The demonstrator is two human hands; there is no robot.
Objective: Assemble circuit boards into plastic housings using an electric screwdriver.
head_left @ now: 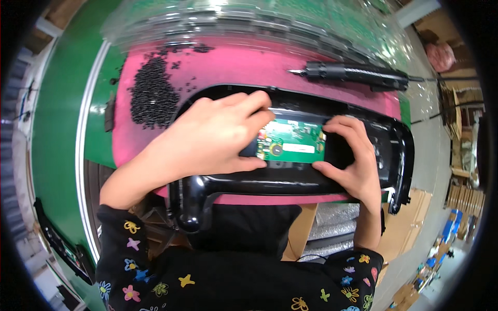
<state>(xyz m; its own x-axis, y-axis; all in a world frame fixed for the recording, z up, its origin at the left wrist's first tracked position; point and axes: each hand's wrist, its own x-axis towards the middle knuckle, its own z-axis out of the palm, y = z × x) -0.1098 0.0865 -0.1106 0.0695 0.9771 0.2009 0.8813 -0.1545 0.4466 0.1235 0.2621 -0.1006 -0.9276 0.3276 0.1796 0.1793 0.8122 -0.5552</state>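
A green circuit board with a round dark component and a white label strip lies over the inside of a glossy black plastic housing. My left hand grips the board's left end, thumb at the lower edge and fingers curled at the upper one. At the opposite end, my right hand pinches the right corners between thumb and fingers. Whether the board rests fully in the housing cannot be made out. The housing lies open side up on a pink mat.
Beyond the housing lies a black electric screwdriver, its cable running right. A heap of small black screws covers the mat's left part, with loose ones around it. Stacked clear plastic trays stand at the back. Cardboard is at the lower right.
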